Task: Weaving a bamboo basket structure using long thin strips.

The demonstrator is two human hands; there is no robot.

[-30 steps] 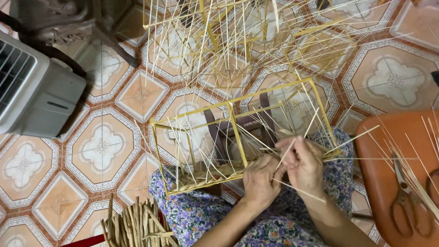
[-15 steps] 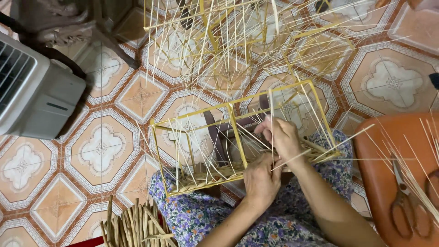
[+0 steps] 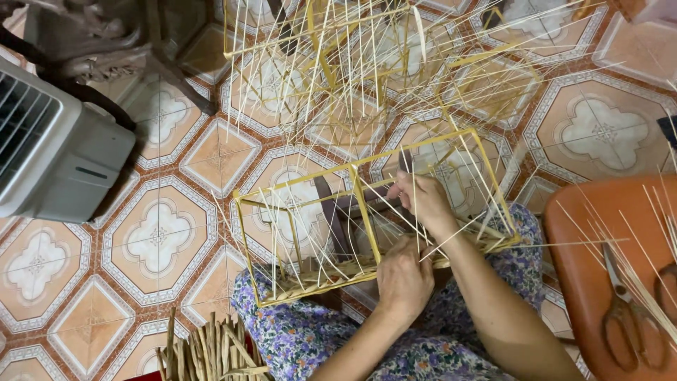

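Basket frame (image 3: 367, 212), a yellow rectangular cage of thin rods, rests across the person's lap with a woven band begun along its near lower edge. Right hand (image 3: 421, 201) is inside the frame near its far right corner, fingers pinched closed on one pale upright splint (image 3: 416, 127). Left hand (image 3: 403, 279) presses down on the near edge of the frame, fingers curled shut over the woven band (image 3: 331, 271), thumb side toward the middle post.

Both forearms come up from the lap, the right one angled steeply and its wrist bent inward, the left shorter and flatter.

As a judgement: the pinched splint could kink or snap if bent too sharply, and the loose uprights fanning beyond the frame could slip out of the weave if the left hand's hold eases.

Beyond the frame lies a second, similar frame (image 3: 381, 63). Right of the frame an orange stool (image 3: 585, 282) carries scissors (image 3: 624, 310); left, a grey fan housing (image 3: 56, 155); below-left, a bundle of strips (image 3: 208, 349).
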